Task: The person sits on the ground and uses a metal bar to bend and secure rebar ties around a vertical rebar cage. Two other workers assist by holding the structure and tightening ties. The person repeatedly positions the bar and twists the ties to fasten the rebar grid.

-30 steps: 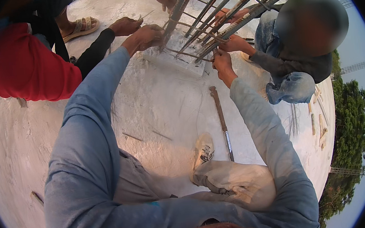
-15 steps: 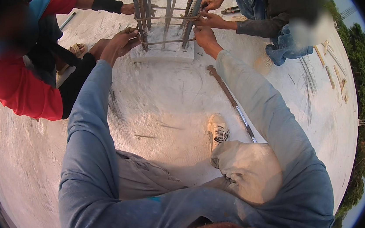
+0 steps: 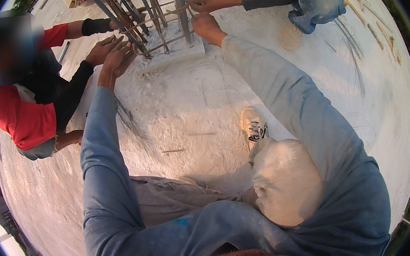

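Your two hands are up at a cage of ribbed, dark steel bars (image 3: 182, 11) standing at a pale, flat-topped concrete block (image 3: 178, 54). Two thin, rust-brown steel hoops cross the bars: the lower hoop (image 3: 158, 48) just above the block's near edge, the upper hoop (image 3: 155, 19) farther up.

Left hand (image 3: 120, 61): mostly open, fingers stretched toward the cage, by the lower hoop's end over the block's left near corner. Contact likely; no firm hold seen. Right hand (image 3: 207, 28): fingers partly curled at the right-hand bar, above the block's right edge. Can't tell what, if anything, is pinched there.

Co-workers close in: a black-sleeved hand (image 3: 102, 51) just beside your left, a dark-sleeved hand (image 3: 209, 3) just above your right, by the upper hoop.

Step in hand, as I judge it: steadying or setting the lower hoop against the bars. The next move seems to call for both sides kept level, a surer hold on the left, and your fingers clear of the neighbouring hands
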### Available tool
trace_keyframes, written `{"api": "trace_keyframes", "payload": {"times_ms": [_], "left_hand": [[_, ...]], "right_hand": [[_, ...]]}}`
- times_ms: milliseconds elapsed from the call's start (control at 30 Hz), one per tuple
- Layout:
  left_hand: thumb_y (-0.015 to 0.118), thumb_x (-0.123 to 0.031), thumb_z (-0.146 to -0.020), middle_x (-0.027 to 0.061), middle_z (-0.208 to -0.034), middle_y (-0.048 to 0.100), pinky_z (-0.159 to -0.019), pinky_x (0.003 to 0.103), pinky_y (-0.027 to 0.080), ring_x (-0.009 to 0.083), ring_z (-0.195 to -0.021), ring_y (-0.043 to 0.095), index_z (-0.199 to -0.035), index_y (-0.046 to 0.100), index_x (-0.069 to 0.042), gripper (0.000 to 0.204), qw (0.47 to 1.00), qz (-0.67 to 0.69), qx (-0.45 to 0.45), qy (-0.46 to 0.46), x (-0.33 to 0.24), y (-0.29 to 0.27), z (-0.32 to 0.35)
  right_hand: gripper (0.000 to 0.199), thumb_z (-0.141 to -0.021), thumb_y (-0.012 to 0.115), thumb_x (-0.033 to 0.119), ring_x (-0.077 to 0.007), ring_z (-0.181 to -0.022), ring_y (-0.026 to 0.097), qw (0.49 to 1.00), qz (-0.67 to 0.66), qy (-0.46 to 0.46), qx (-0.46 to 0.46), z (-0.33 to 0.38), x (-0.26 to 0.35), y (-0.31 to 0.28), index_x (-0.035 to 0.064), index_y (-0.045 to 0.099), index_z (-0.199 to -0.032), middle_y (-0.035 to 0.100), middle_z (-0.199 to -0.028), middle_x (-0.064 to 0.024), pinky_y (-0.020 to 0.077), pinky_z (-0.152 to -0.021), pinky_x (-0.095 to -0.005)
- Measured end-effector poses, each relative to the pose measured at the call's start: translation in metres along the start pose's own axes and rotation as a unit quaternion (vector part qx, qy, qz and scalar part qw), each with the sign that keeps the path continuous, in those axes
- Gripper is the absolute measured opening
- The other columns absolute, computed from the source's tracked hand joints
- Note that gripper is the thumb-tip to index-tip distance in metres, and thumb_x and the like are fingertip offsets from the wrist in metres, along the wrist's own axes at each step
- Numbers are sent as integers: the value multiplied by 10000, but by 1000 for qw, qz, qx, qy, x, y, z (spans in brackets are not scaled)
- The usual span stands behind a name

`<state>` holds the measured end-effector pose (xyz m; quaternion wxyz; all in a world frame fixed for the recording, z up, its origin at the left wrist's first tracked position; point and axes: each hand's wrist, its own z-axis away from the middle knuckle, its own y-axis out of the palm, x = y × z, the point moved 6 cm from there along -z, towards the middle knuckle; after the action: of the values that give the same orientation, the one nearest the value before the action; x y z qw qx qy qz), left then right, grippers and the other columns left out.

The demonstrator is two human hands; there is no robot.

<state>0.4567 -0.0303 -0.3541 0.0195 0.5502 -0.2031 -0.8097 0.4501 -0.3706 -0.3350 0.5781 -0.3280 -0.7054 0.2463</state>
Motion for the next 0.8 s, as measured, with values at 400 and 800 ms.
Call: {"api": "trace_keyframes", "payload": {"times_ms": [400,800], "left_hand": [[517,-74,-1096,59,-1103,603,-960,329,549,170,-1034,606,-1187,573,-18,121,1000,1,-15,-12,0,1,3],[543,-99,-1089,48,-1136,629,-958,284,568,154,-1032,637,-1291,554,-7,222,998,-42,-32,-22,5,-9,2]], "right_hand": [[266,-930,614,190,-406,-1014,715,984,145,-100,-9,-13,-4,15,-21,775,-959,726,-1065,-231,589,-859,-459],[339,-982,550,233,-443,-1063,701,999,-1,19,36,-7,-5,8,-45,744,-974,714,-1124,-278,553,-940,-495]]}}
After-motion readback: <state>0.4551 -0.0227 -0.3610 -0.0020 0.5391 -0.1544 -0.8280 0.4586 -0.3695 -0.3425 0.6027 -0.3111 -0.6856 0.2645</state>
